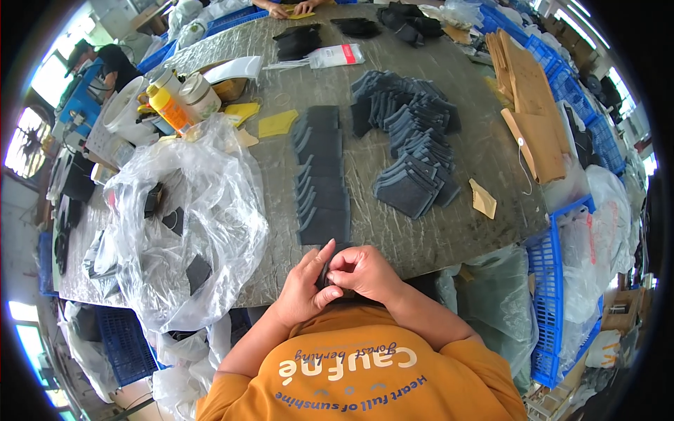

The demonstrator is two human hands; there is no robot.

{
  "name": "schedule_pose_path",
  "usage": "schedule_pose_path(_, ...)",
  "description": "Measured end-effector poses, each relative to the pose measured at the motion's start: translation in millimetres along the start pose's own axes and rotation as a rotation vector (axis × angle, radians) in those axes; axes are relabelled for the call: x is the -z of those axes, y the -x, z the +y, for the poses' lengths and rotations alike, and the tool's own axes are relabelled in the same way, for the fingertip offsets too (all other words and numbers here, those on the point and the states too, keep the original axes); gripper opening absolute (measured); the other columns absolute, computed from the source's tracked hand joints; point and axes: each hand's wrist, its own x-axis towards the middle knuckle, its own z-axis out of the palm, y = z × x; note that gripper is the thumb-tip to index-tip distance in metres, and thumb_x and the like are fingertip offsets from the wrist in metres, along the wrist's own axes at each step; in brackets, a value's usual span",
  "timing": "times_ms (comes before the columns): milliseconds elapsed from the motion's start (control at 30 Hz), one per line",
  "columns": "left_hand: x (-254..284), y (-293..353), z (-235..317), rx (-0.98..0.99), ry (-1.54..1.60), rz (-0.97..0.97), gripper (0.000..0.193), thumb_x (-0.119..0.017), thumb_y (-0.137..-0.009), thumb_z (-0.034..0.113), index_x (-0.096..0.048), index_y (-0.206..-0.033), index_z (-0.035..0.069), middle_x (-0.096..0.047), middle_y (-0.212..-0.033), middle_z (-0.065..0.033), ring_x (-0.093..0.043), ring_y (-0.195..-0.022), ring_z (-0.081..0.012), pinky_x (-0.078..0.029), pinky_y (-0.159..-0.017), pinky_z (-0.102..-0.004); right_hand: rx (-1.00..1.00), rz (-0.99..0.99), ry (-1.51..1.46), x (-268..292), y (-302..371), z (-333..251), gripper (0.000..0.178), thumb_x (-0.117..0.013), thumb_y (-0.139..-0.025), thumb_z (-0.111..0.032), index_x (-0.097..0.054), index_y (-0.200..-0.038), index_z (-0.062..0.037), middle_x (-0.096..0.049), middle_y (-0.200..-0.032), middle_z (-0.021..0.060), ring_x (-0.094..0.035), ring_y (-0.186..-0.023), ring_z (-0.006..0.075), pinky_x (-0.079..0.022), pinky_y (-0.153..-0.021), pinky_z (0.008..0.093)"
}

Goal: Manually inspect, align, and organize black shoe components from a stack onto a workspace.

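While the left hand (305, 288) is holding a small dark piece (324, 276) between its thumb and its nearly straight fingers, the palm partly open, the right hand (361, 270) is curling its fingers and pinching at the same piece with thumb and forefinger. The piece is sitting just off the table's near edge, in front of the person's orange shirt (449, 372); it is looking nearly black and narrow, with most of its outline hiding behind the fingers. Just beyond, a column of dark grey pieces (326, 189) is running away from the hands, each overlapping the next, and to its right a fanned pile of similar pieces (414, 144) is showing paler blue-grey edges. All of these are lying on a dull, scuffed grey table (379, 235). To the left a crumpled clear plastic bag (235, 203) is spreading over the surface, with a yellow bottle (167, 107) standing behind it; to the right a tan scrap (483, 199) is lying alone near some folded brown paper (537, 112). Farther out, a blue crate (546, 281) is standing beside the table, and at the far edge a co-worker's hands (278, 11) are handling something yellow (303, 15).
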Motion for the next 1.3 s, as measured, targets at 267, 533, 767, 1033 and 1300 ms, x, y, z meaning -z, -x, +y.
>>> schedule_pose_path(267, -5, 3, 9, 0.112, 0.539, 0.097, 0.053, -0.056, -0.09, 0.033, -0.046, -0.129, -0.003, -0.051, -0.091, -0.007, -0.047, -0.08, -0.0166, -0.04, -0.078, -0.0279, 0.005, -0.108, -0.507, -6, -4, 16, 0.003, -0.056, -0.084, -0.003, -0.058, -0.085, -0.004, -0.058, -0.08, -0.0013, -0.052, -0.075, 0.0047, -0.043, -0.069, 0.0216)
schedule_pose_path(533, 25, -22, 31, 0.092, 0.148, 0.241, 0.017, -0.07, -0.073, 0.004, -0.062, -0.088, 0.007, -0.058, -0.086, -0.0028, -0.053, -0.072, -0.0128, -0.045, -0.059, -0.026, 0.136, -0.109, -0.472, 3, 4, 20, 0.012, -0.039, -0.087, -0.005, -0.051, -0.09, -0.0033, -0.052, -0.093, 0.0036, -0.05, -0.085, 0.011, -0.041, -0.076, 0.0248)
schedule_pose_path(767, 30, -21, 41, -0.335, -0.468, -0.075, 0.028, -0.073, -0.057, 0.004, -0.066, -0.083, 0.009, -0.059, -0.087, -0.0024, -0.055, -0.072, -0.0229, -0.046, -0.055, -0.0328, -0.091, -0.037, -0.777, -4, 13, -2, 0.018, -0.035, -0.091, -0.003, -0.049, -0.102, 0.0001, -0.054, -0.103, 0.0066, -0.054, -0.093, 0.0126, -0.043, -0.083, 0.0269)
schedule_pose_path(1033, 24, -25, 42, -0.287, -0.442, -0.03, 0.018, -0.068, -0.059, -0.002, -0.06, -0.072, 0.007, -0.06, -0.076, -0.004, -0.055, -0.062, -0.0247, -0.046, -0.055, -0.0344, -0.072, -0.133, -0.477, 6, 12, 18, 0.016, -0.037, -0.093, -0.007, -0.05, -0.099, -0.0006, -0.059, -0.11, 0.013, -0.055, -0.095, 0.0146, -0.044, -0.084, 0.0266)
schedule_pose_path(1300, 35, 8, 15, 0.842, 0.206, 0.185, 0.008, -0.062, -0.081, 0.006, -0.062, -0.076, -0.001, -0.053, -0.058, 0.0024, -0.049, -0.051, -0.0041, -0.037, -0.048, -0.0213, 0.368, 0.362, -0.6, 75, 17, 31, 0.008, -0.046, -0.087, -0.004, -0.042, -0.093, -0.008, -0.046, -0.071, 0.0024, -0.043, -0.056, 0.0094, -0.042, -0.054, 0.0266)
